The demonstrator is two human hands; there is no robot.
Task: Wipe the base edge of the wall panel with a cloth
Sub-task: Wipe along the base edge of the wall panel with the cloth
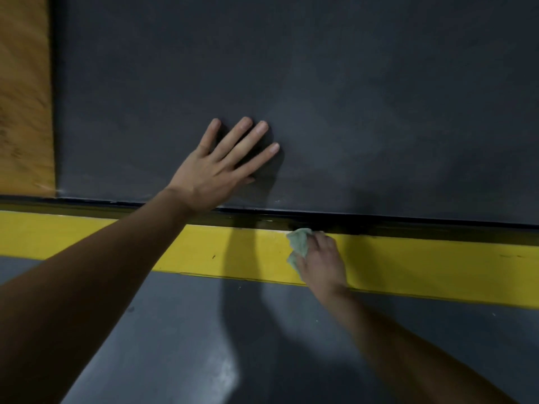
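A dark grey wall panel (335, 91) fills the upper view. Its base edge (408, 221) is a black strip running left to right above a dark gap. My left hand (221, 167) lies flat on the panel with fingers spread and straight, just above the edge. My right hand (322, 259) grips a bunched pale green cloth (299, 242) and holds it against the gap under the base edge, at the top of the yellow stripe. Most of the cloth is hidden in my fist.
A broad yellow stripe (423, 266) is painted on the floor along the wall. Glossy grey floor (204, 345) lies nearer me, with a light reflection. A wood-coloured panel (23, 91) adjoins the grey one at the left.
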